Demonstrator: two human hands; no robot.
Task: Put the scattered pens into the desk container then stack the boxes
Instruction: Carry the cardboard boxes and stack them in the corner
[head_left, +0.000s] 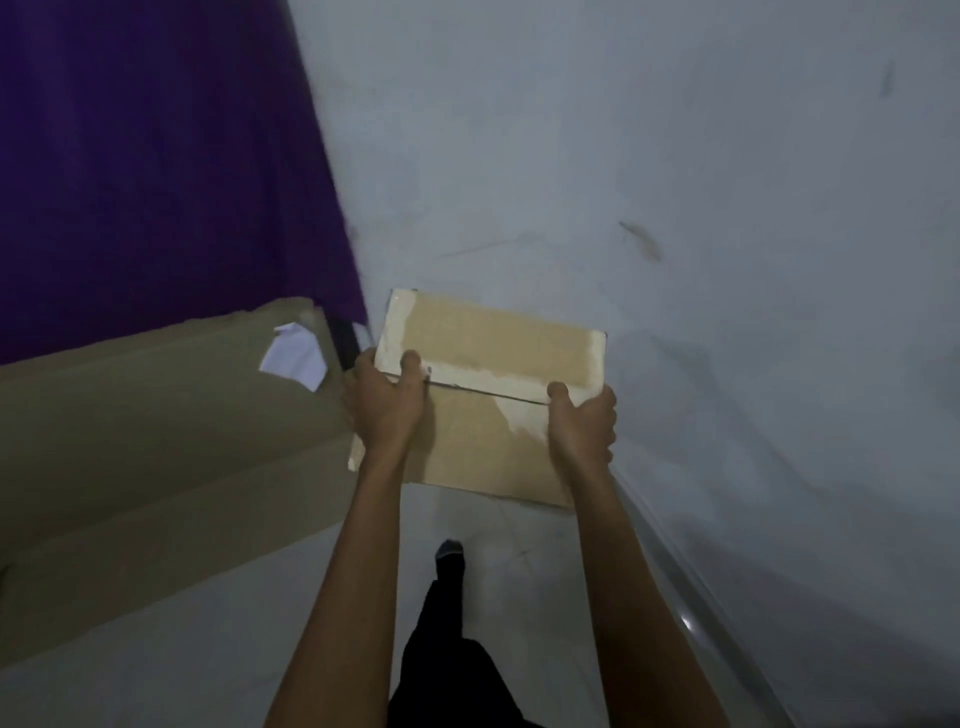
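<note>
Tan cardboard box (498, 358), flaps closed, apparently airborne, tilted.

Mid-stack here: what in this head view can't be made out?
- Head view: fingers of the left hand and right hand, mostly hidden by the small box; only the thumbs show clearly.
- Big box: cut off by the left edge.
- White paper on it: too blurred to read.
- Pens and container: outside the frame.

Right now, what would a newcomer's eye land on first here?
A small cardboard box is mid-frame, gripped at its sides by the left hand and right hand. To its left is a bigger cardboard box with a white paper scrap on it, and a purple cloth fills the upper left.
</note>
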